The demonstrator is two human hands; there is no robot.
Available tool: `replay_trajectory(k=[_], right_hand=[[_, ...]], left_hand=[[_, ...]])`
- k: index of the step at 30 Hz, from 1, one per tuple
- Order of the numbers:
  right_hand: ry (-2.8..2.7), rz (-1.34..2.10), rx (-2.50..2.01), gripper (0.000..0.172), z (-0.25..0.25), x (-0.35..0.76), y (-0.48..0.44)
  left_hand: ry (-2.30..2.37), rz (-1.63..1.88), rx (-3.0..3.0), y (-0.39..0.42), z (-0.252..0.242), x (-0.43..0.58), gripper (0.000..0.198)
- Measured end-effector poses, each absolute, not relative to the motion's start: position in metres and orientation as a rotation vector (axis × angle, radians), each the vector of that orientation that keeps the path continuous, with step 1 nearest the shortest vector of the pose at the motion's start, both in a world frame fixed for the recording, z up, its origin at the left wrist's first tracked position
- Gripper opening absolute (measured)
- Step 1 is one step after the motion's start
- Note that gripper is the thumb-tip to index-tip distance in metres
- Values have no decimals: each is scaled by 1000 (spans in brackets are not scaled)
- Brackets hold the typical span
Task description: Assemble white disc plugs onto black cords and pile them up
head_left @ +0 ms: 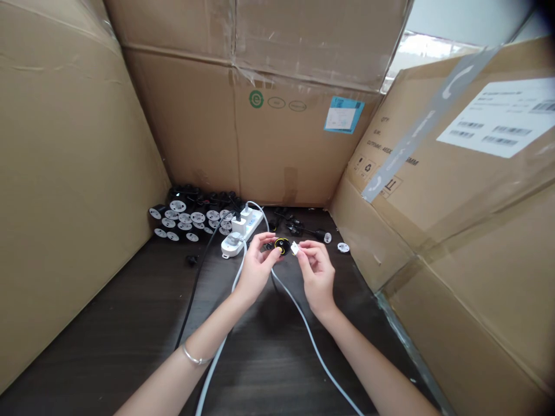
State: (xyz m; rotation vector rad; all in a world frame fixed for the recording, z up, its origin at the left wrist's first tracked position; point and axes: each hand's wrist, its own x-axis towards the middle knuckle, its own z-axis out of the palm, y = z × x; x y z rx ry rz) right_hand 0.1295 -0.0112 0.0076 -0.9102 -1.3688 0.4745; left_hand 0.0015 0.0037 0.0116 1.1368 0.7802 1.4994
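Observation:
My left hand (259, 261) grips a round black housing (282, 245) between thumb and fingers, its hollow side turned toward me with a yellow wire curling along the inside. Just to its right, my right hand (318, 270) pinches a small white piece (295, 248) between thumb and fingertips. The white piece and the black housing are close together; whether they touch or are joined by wire I cannot tell. Both hands are held above the dark table. Behind the left hand lies a white power strip (229, 247) with plugs in it.
Many black parts with white round faces (184, 218) are gathered at the back left. Black cabled parts (295, 224) and a loose white disc (343, 247) lie at the back right. A grey cable (303, 315) and a black cable (197, 289) cross the table. Cardboard boxes (286, 156) wall three sides.

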Motion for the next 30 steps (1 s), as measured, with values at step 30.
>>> replay_trajectory(k=[30], right_hand=[[-1382,363,-973,11,6,128,-13]], left_hand=[[824,1393,1230,2,3,5,36]])
